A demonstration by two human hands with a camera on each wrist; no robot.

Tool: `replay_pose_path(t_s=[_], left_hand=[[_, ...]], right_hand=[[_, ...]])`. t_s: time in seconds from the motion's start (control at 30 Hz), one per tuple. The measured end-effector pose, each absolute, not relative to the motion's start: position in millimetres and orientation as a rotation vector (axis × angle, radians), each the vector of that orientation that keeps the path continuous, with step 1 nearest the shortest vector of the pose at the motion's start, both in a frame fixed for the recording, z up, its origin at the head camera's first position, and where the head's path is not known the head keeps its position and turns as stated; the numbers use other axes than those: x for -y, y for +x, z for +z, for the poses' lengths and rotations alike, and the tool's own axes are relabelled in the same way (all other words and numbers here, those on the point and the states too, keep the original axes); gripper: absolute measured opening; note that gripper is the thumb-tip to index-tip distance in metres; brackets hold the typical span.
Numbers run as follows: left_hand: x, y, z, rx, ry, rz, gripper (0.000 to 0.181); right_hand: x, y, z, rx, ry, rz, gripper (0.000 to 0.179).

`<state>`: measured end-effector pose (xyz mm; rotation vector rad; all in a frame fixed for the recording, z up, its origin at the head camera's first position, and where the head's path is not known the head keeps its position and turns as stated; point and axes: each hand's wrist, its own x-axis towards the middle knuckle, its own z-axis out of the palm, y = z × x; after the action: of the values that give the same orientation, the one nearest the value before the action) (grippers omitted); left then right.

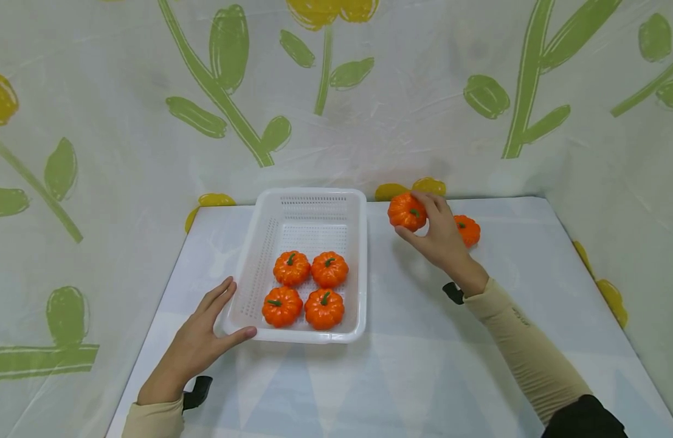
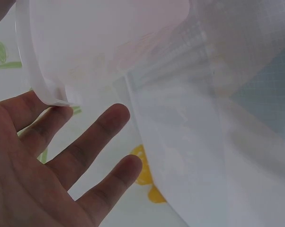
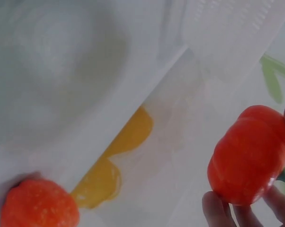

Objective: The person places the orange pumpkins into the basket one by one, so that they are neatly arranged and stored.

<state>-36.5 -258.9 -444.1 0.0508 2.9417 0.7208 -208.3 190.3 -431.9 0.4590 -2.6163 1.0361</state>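
A small orange pumpkin point(image 1: 407, 212) with a green stem is pinched between the thumb and fingers of my right hand point(image 1: 442, 237), raised above the table right of the basket. In the right wrist view, the held pumpkin point(image 3: 250, 155) shows its ribbed side. A second pumpkin point(image 1: 467, 230) lies on the table, partly hidden behind that hand. Spread around the near left corner of a white plastic basket point(image 1: 360, 255) is my left hand point(image 1: 196, 340), its fingers extended. Its fingertips touch the rim point(image 2: 57, 100) in the left wrist view. Several pumpkins point(image 1: 324, 309) sit inside the basket's near half.
The pale table point(image 1: 424, 365) has a printed triangle pattern toward the front. A white sheet point(image 1: 402, 121) with painted green leaves and yellow flowers hangs behind and beside it. The basket's perforated far wall point(image 1: 314, 204) stands close to the table's back edge.
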Motion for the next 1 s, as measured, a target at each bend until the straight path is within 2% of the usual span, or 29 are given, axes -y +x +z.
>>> replay_pose_path(t_s=[1.0], left_hand=[[257.2,-36.4,-441.7,-2.925,0.022,0.696,0.102]], right_hand=[[-118.1,-208.6,-417.4,2.580,0.696,1.066,0.077]])
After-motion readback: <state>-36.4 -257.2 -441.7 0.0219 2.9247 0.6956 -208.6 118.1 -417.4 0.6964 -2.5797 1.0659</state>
